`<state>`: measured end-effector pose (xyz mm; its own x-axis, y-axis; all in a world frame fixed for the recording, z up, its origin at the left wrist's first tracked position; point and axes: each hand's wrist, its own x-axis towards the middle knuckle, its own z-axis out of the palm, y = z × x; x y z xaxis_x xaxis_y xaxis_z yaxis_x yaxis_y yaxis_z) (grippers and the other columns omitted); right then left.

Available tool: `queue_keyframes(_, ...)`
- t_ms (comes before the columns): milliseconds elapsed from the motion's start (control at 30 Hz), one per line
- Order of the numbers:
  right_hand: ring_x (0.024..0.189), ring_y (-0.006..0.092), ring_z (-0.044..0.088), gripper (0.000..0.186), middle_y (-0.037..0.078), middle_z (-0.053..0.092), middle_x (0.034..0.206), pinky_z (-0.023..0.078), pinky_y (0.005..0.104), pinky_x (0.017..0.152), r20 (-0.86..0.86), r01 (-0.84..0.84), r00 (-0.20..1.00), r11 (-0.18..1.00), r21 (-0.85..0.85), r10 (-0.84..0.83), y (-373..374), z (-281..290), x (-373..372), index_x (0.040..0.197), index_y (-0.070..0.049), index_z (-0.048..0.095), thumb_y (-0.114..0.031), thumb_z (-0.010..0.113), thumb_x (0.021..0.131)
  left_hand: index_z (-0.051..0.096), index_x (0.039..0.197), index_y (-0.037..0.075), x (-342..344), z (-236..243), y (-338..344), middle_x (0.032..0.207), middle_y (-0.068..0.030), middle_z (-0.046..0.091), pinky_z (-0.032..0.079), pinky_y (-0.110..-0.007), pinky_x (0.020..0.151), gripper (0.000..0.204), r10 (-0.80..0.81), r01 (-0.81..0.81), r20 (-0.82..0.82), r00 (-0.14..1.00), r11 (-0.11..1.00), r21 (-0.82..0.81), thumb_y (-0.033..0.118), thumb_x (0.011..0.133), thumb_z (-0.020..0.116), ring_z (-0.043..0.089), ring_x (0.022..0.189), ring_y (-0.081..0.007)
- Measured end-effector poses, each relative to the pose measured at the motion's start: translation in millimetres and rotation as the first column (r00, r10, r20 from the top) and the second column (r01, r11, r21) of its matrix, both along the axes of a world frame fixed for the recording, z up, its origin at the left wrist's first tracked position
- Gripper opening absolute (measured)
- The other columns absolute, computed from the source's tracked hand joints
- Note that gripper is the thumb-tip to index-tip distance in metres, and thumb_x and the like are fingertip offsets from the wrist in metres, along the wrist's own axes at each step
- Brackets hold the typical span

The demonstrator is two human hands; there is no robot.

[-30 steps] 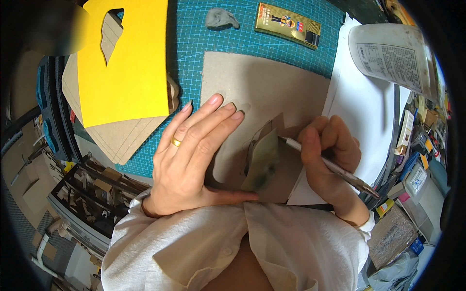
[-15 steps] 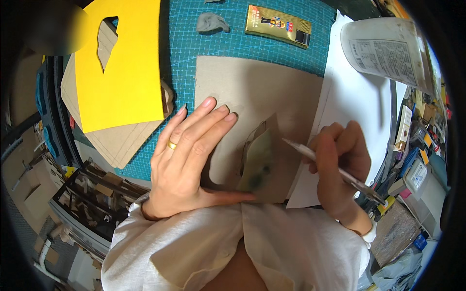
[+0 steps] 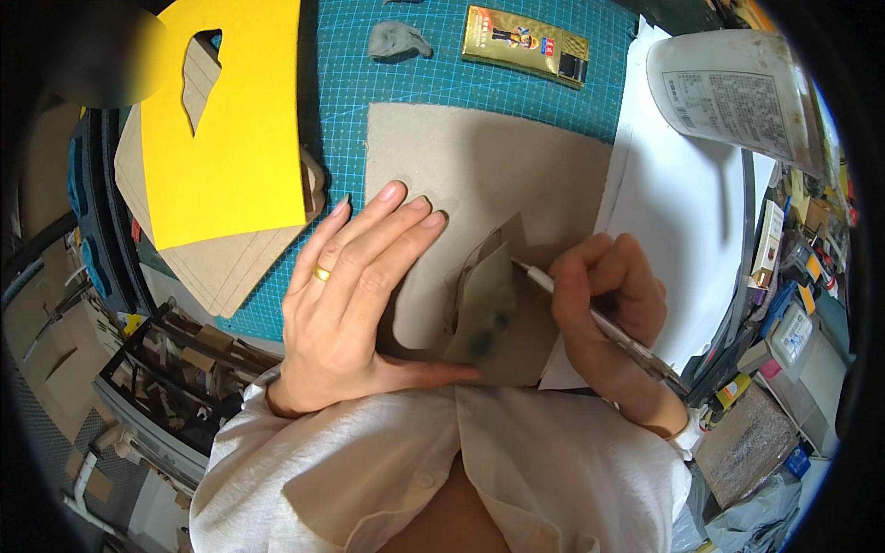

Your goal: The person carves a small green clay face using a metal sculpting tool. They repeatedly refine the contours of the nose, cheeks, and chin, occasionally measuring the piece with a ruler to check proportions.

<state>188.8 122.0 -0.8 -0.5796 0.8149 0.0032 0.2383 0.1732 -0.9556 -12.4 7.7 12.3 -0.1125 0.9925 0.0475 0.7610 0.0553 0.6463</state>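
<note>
My left hand (image 3: 364,281), a gold ring on one finger, lies flat with its fingers stretched over a grey-brown cardboard sheet (image 3: 415,138). Between my hands, a leaf-shaped pale green area (image 3: 484,290) with dark smudges shows on the sheet; whether it is a separate piece or an opening, I cannot tell. Pencil-like lines run along its left edge. My right hand (image 3: 608,309) is closed round a slim pen (image 3: 604,324), held slanting. The pen's pointed tip is at the upper right edge of the leaf shape; contact is unclear.
The cardboard rests on a teal cutting mat (image 3: 346,55). A yellow sheet with a cut-out (image 3: 249,175) overlaps cardboard pieces at left. Farther back are a grey putty lump (image 3: 396,41) and a gold packet (image 3: 525,46). White paper (image 3: 668,226) and a pale tub (image 3: 728,88) stand at right.
My right hand has moved left with the pen, bringing its tip to the leaf shape's edge. My left hand stays flat on the cardboard. The view has shifted slightly.
</note>
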Motion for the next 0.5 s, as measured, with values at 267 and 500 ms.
queue_keyframes(267,0.051,0.0099,0.047,0.030,0.007,0.059,0.068,0.037,0.0245,0.047,-0.005,-0.006,1.000,1.000,-0.007,0.006,0.2,0.5,-0.4,0.069,-0.005,0.044,0.007,0.067,0.083,0.062,0.129,0.003,1.0,0.4,0.0,0.128,-0.0106,0.064,0.036,-0.047,0.110,0.097,0.008,-0.009,0.006,1.000,1.000,0.002,0.049,0.048,0.090,0.055,0.130,-0.0294)
queue_keyframes(500,0.051,0.0100,0.047,0.030,0.007,0.059,0.069,0.036,0.0243,0.047,-0.009,0.015,1.000,1.000,-0.015,-0.015,-1.2,-1.6,0.7,0.069,-0.005,0.044,0.007,0.068,0.084,0.061,0.128,0.000,-0.2,-2.9,-0.6,0.128,-0.0155,0.064,0.036,-0.052,0.109,0.107,-0.014,0.014,-0.016,1.000,1.000,0.022,0.048,0.039,0.093,0.054,0.130,-0.0353)
